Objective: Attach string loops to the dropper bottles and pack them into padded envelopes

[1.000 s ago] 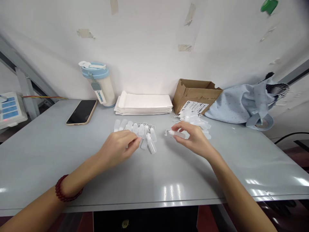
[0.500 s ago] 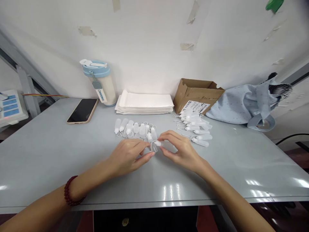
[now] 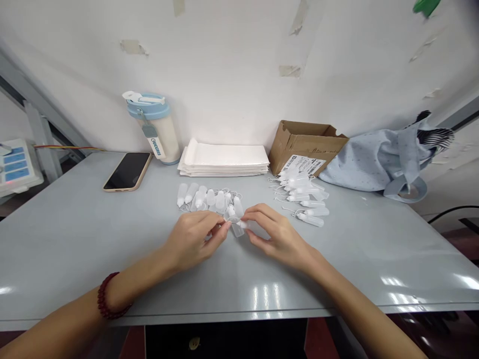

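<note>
Near the middle of the grey table, my left hand pinches a thin clear loop of cord between thumb and forefinger. My right hand grips a small white-tipped bottle with thumb and fingers. A clear bottle body shows between the hands, partly behind the cord. Several small translucent bottles with white tips lie just beyond my left hand. More such bottles with cords lie in a group beyond my right hand.
Along the wall stand a blue-lidded tumbler, a stack of white padded envelopes, an open cardboard box and a light blue cloth bag. A phone lies at the left. A white device is at the far left.
My left hand has shifted slightly left and up with the cord. The right hand's fingertips have moved a little left. The loop now spans the small gap between the hands.
</note>
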`<state>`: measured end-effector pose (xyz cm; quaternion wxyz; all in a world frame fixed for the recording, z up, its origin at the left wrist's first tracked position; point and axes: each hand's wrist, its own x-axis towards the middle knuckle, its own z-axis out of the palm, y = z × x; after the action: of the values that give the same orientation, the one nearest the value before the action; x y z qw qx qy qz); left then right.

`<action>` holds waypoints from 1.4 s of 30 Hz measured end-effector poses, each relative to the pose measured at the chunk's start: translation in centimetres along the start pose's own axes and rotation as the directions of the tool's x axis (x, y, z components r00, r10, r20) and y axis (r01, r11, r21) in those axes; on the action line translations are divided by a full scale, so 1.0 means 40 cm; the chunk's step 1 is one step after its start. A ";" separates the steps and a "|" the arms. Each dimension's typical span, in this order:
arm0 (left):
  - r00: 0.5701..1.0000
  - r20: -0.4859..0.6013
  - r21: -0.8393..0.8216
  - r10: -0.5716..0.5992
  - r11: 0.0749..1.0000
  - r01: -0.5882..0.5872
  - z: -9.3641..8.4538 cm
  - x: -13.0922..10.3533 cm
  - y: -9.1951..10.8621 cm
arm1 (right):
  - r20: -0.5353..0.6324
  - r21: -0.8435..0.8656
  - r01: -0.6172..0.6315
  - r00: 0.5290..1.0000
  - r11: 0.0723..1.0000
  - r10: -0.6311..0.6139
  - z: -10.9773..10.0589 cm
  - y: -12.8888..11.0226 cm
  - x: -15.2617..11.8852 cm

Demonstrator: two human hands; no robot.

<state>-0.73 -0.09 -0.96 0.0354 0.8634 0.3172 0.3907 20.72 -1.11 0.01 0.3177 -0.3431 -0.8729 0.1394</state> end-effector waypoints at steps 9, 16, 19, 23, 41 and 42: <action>0.996 -0.037 0.008 -0.081 0.997 0.081 -0.003 0.001 0.002 | -0.005 -0.018 0.003 1.000 1.000 -0.003 0.000 0.004 0.000; 0.997 0.015 -0.089 -0.072 0.993 0.073 -0.006 0.008 0.004 | -0.012 -0.018 -0.006 1.000 1.000 0.006 -0.003 0.002 0.001; 0.994 -0.001 -0.107 -0.112 0.988 0.112 -0.005 0.008 0.001 | -0.029 -0.022 -0.001 1.000 1.000 0.001 -0.006 0.003 0.001; 0.991 -0.019 -0.154 -0.130 0.980 0.125 -0.004 0.009 -0.002 | -0.077 -0.036 -0.005 0.997 0.999 0.002 -0.010 0.004 0.003; 0.907 0.150 -0.421 -0.393 0.805 0.418 -0.010 0.020 0.015 | -0.110 0.025 0.013 0.994 1.000 -0.010 -0.009 -0.004 0.003; 0.897 0.159 -0.446 -0.413 0.780 0.438 -0.010 0.021 0.016 | -0.104 0.029 0.012 0.995 1.000 -0.009 -0.009 -0.005 0.002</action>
<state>-0.25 -0.19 0.05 0.3395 0.7444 0.3980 0.4149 20.80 -1.17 0.40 0.3684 -0.3404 -0.8549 0.1325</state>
